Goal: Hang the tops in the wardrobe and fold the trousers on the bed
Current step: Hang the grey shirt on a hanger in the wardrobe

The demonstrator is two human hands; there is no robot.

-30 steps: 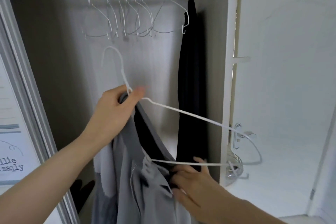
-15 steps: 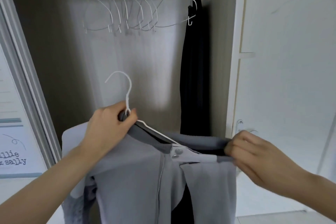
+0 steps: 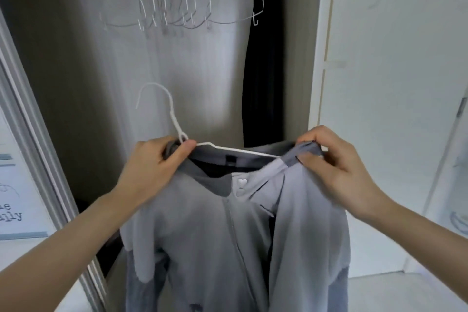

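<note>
A grey zip-front top (image 3: 228, 230) hangs on a white wire hanger (image 3: 174, 119) in front of the open wardrobe. My left hand (image 3: 152, 164) grips the hanger's neck together with the top's left collar. My right hand (image 3: 331, 162) pinches the top's right shoulder at the hanger's right end. The hanger's hook points up and left, well below the rail, which is out of view. The top's front is partly unzipped, showing a dark lining.
Several empty white wire hangers (image 3: 164, 2) hang at the top of the wardrobe. A black garment (image 3: 260, 71) hangs at the right end. A white door (image 3: 395, 83) stands to the right, a sliding door frame (image 3: 38, 159) to the left.
The top went from bunched and hanging off the hanger's left side to spread across it. My right hand rose from below to the right shoulder. The hanger dropped lower and levelled.
</note>
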